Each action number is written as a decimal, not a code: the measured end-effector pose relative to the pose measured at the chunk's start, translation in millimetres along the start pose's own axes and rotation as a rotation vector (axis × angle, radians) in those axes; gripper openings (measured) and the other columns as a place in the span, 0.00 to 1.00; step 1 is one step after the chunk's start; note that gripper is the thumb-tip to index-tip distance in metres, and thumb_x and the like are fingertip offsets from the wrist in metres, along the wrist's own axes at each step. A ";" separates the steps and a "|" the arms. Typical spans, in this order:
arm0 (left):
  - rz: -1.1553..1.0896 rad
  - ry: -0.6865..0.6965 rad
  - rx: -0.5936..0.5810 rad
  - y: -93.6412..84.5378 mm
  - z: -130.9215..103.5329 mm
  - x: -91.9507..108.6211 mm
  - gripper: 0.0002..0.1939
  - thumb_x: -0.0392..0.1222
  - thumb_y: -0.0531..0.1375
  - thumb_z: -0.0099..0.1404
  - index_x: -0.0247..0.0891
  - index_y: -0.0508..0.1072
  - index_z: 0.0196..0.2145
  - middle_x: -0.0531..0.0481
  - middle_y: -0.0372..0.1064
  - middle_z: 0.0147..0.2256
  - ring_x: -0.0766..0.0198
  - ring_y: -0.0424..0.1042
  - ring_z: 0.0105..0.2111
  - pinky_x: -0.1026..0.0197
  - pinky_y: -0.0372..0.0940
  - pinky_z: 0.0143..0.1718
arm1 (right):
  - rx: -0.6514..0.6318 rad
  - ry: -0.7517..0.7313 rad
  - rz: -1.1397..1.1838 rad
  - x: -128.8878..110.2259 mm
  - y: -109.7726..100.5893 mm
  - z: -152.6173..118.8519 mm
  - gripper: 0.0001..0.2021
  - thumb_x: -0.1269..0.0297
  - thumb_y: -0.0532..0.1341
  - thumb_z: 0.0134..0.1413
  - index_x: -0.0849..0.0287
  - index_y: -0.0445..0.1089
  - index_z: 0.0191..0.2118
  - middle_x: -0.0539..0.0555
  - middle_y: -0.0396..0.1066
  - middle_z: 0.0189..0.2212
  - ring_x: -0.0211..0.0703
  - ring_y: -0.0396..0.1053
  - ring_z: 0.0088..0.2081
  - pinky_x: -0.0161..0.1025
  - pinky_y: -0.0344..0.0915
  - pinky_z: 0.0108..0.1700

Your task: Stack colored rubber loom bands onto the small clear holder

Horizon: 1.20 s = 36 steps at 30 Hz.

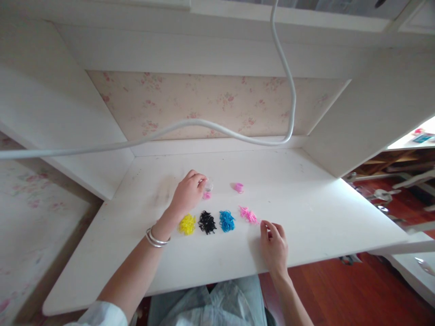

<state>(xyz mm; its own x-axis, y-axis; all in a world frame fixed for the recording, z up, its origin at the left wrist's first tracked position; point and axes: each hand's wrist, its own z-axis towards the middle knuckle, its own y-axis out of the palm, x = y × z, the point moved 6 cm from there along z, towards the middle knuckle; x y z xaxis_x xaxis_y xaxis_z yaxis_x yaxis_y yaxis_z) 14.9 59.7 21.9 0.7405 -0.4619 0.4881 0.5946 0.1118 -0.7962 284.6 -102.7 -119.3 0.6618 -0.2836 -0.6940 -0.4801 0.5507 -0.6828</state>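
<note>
My left hand [189, 192] is closed at the fingertips on a small clear container [210, 184], held above the desk. Just under it lies a little pink piece [206, 195]. Along the desk in front of me run small piles of loops that look like rubber bands: yellow [187, 224], black [207, 222], blue [226, 221] and pink [249, 215]. My right hand [274, 242] rests at the right end of the pink pile, thumb and fingers pinched together; what they hold, if anything, is too small to make out. Behind that pile sits another pink item [239, 187].
A white desk [136, 262] carries everything, with side panels left and right and a floral back panel [204, 99]. A thick white cable [204, 123] crosses in front of the view. At right are a red-brown floor [326, 294] and other furniture.
</note>
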 end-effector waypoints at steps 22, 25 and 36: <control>-0.356 -0.185 -0.053 14.6 -104.8 -1.4 0.13 0.46 0.51 0.67 0.40 0.74 0.37 0.49 0.69 0.33 0.64 0.69 0.33 0.63 0.63 0.34 | -0.159 -0.171 0.339 -104.0 18.1 24.0 0.16 0.51 0.54 0.58 0.56 0.74 0.38 0.52 0.66 0.33 0.34 0.61 0.25 0.33 0.61 0.28; -0.446 -0.278 -0.161 36.6 -145.9 -5.2 0.14 0.47 0.51 0.67 0.40 0.75 0.38 0.49 0.70 0.32 0.64 0.68 0.31 0.63 0.63 0.32 | -0.204 -0.258 0.382 -147.7 30.9 35.8 0.16 0.52 0.54 0.58 0.56 0.74 0.37 0.51 0.65 0.33 0.32 0.57 0.23 0.33 0.58 0.26; -0.503 -0.373 -0.158 49.0 -187.7 -19.0 0.15 0.46 0.49 0.68 0.42 0.75 0.39 0.50 0.69 0.31 0.64 0.68 0.30 0.64 0.63 0.31 | -0.312 -0.333 0.406 -206.7 80.5 77.6 0.16 0.50 0.58 0.53 0.55 0.76 0.36 0.51 0.66 0.31 0.35 0.60 0.26 0.35 0.59 0.31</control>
<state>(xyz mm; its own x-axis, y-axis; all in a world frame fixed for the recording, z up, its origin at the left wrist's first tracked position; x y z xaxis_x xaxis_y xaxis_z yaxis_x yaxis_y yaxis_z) -28.8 -91.3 -93.5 0.4594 -0.0844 0.8842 0.8652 -0.1828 -0.4670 153.8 61.1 -13.1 0.5105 0.1891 -0.8388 -0.8446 0.2931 -0.4480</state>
